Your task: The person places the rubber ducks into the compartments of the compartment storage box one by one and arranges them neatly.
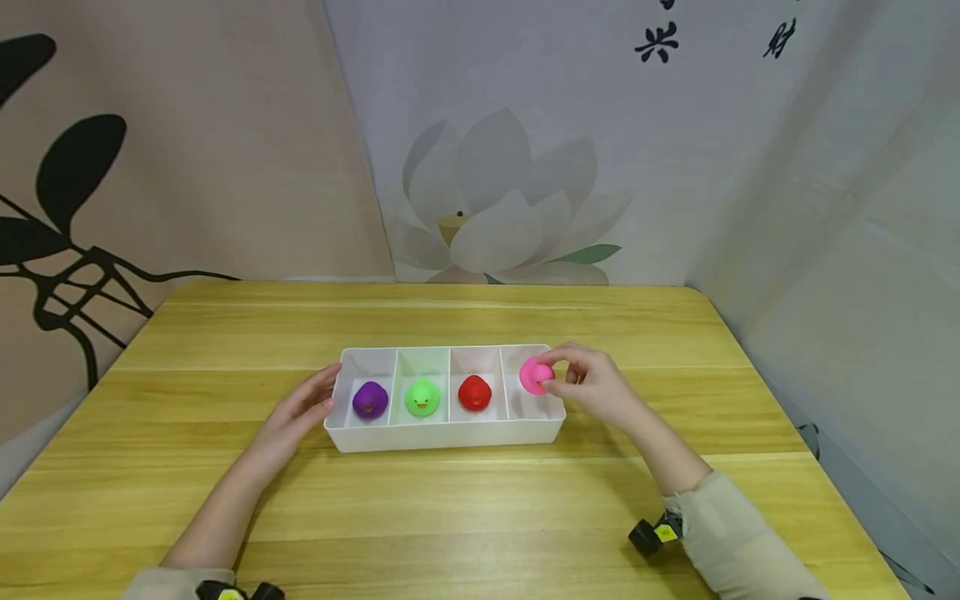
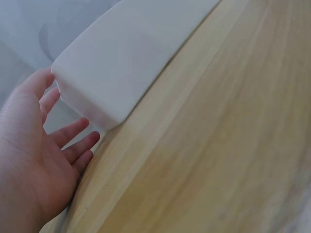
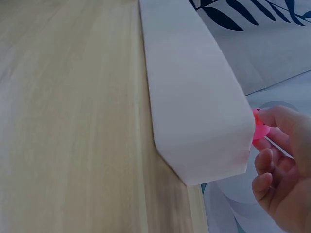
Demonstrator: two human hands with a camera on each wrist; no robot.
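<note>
From the head view, you seem to be at the step of the fourth duck: your right hand pinches the small pink rubber duck over the rightmost compartment of the white plastic divided tray. A next move would need it lowered straight between the walls.

In the left wrist view, your left hand rests against the tray's end, fingers straight.

In the right wrist view, curled fingertips grip the duck at the rim.

I see a wooden table — behind it, a lotus-print backdrop and a tan panel with black leaves.
</note>
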